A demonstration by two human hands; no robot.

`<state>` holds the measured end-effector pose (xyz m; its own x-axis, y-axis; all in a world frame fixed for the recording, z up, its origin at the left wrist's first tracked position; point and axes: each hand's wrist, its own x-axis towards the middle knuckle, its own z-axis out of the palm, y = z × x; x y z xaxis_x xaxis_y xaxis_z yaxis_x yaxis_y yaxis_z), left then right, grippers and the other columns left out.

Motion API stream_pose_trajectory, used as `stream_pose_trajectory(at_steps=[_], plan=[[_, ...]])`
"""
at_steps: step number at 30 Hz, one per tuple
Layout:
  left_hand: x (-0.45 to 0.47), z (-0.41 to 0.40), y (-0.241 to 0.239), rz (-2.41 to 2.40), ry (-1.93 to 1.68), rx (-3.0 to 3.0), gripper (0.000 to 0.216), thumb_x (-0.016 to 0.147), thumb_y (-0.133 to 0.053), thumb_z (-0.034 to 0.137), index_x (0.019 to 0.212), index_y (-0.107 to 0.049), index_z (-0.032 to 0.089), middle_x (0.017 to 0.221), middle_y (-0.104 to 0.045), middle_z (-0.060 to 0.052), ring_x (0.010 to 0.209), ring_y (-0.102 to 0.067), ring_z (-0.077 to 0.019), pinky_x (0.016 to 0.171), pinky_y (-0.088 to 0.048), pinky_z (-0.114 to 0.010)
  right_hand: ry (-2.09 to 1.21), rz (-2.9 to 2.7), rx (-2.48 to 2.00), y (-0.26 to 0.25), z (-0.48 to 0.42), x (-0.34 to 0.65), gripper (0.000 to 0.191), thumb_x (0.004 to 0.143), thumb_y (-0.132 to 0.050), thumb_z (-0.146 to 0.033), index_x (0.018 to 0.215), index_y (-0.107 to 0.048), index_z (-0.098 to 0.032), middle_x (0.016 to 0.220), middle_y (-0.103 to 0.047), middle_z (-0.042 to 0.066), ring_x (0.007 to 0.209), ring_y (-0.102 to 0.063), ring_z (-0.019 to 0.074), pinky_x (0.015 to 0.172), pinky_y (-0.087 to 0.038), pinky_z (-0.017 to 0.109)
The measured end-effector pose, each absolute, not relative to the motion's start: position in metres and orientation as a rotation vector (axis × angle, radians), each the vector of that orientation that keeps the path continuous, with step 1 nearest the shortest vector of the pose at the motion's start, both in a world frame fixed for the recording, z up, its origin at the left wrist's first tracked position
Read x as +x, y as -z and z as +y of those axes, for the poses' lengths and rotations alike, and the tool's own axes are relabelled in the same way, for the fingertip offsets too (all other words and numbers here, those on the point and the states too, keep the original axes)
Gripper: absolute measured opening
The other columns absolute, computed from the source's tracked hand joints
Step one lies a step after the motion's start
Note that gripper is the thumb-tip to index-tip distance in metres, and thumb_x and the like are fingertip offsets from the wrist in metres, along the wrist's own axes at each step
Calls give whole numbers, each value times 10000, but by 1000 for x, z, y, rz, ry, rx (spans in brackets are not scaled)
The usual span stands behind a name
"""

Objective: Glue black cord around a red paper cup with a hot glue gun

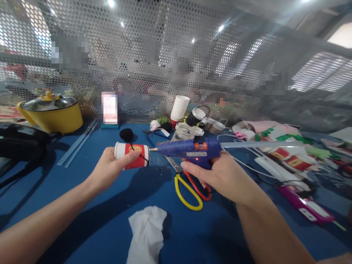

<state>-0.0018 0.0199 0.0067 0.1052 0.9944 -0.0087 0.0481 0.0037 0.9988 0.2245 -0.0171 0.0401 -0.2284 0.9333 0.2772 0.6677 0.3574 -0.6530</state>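
Paper cup gripped sideways by left hand; right hand clasps glue gun.

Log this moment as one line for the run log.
left hand: holds red-and-white paper cup on its side | right hand: grips blue glue gun, nozzle tip at cup's end | below: scissors, tissue, blue table

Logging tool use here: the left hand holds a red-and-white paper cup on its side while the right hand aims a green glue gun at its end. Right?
One slip: the glue gun is blue, not green, as the head view shows. The left hand does hold the paper cup on its side, and the right hand aims the gun at its end.
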Motion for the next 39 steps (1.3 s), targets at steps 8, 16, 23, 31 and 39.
stream_pose_trajectory(at_steps=[8,16,23,31,39], plan=[[-1,19,-9,1089,-1080,1121,186,604,-701,312,628,-651,135,571,-670,-3,502,-570,-116,490,-412,-196,-447,-2094,-1378,-39,-21,222,166,739,-550,-365,730,-622,-215,593,-628,-13,462,-529,143,474,-463,263],[1,19,-11,1030,-1071,1041,128,603,-703,263,611,-668,140,573,-678,-2,501,-570,-101,483,-417,-177,-430,-2127,-1355,-37,-21,223,153,746,-548,-344,715,-625,-215,640,-654,-14,549,-579,167,545,-491,276],[3,17,-11,1076,-1067,1057,141,597,-707,273,599,-661,140,572,-680,2,512,-580,-105,502,-430,-182,-417,-2129,-1365,-36,-20,224,158,750,-543,-355,737,-627,-221,665,-657,-8,577,-584,178,551,-488,284],[1,18,-8,1078,-1056,1132,143,648,-662,283,644,-656,140,562,-672,40,520,-576,-97,521,-419,-176,-382,-2138,-1342,-38,-21,225,155,752,-544,-356,754,-633,-229,638,-650,-15,556,-578,163,547,-478,257],[1,18,-10,1065,-1040,1077,129,607,-700,278,608,-665,154,571,-675,10,509,-571,-92,490,-406,-161,-457,-2123,-1435,-44,-26,223,205,764,-516,-371,783,-638,-206,651,-660,-20,562,-591,156,544,-478,245]])
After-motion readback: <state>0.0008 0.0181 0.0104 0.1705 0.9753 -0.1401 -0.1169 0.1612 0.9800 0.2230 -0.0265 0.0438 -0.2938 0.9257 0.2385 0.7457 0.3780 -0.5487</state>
